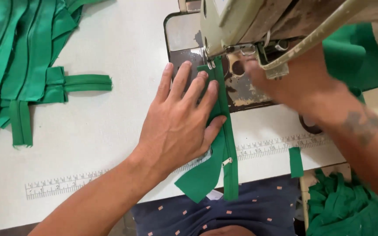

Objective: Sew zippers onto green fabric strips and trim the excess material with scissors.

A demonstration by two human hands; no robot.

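Observation:
A green fabric piece with a green zipper (pixel 225 144) lies on the white sewing table (pixel 110 131), running up under the presser foot (pixel 211 64) of the cream sewing machine (pixel 237 22). My left hand (pixel 180 118) lies flat on the fabric, fingers spread, just left of the zipper. My right hand (pixel 285 76) is blurred, behind the needle area under the machine arm, fingertips near the presser foot; what it grips is hidden. The zipper's metal pull (pixel 227 161) sits near the table's front edge.
A pile of sewn green zipper pieces (pixel 22 65) lies at the table's far left. A ruler strip (pixel 62 183) runs along the front edge. More green fabric (pixel 344 209) is heaped at lower right, and a small green scrap (pixel 296 161) lies nearby.

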